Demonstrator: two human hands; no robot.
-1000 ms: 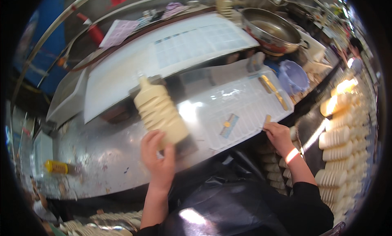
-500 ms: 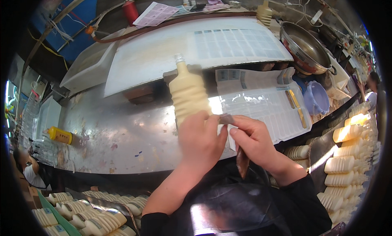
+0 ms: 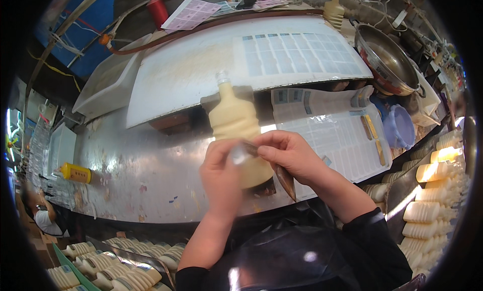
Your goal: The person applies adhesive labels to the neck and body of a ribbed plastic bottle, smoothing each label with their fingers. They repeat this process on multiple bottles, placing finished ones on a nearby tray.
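Note:
A cream ribbed bottle (image 3: 234, 115) with a pale, narrow neck lies on a dark block, its neck pointing away from me. Over its lower half my right hand (image 3: 292, 152) pinches a brown, pointed flat tool (image 3: 285, 183), with the point hanging toward me. My left hand (image 3: 220, 168) is beside the bottle, fingers curled and smeared by motion. A small shiny, see-through piece (image 3: 244, 151) shows at its fingertips by the tool's upper end. I cannot make out exactly what the left fingers grip.
Behind the bottle lies a white board (image 3: 186, 64) with a printed label sheet (image 3: 302, 52). Another sheet (image 3: 327, 125) at right bears two yellow-handled tools (image 3: 375, 140), beside a purple basin (image 3: 399, 127). A yellow squeeze bottle (image 3: 76, 173) lies left. Several cream bottles (image 3: 422, 212) fill racks nearby.
Both hands have moved up and left over the bottle, the brown tool with them. The small piece between the fingers now lies over the bottle. The view has shifted slightly.

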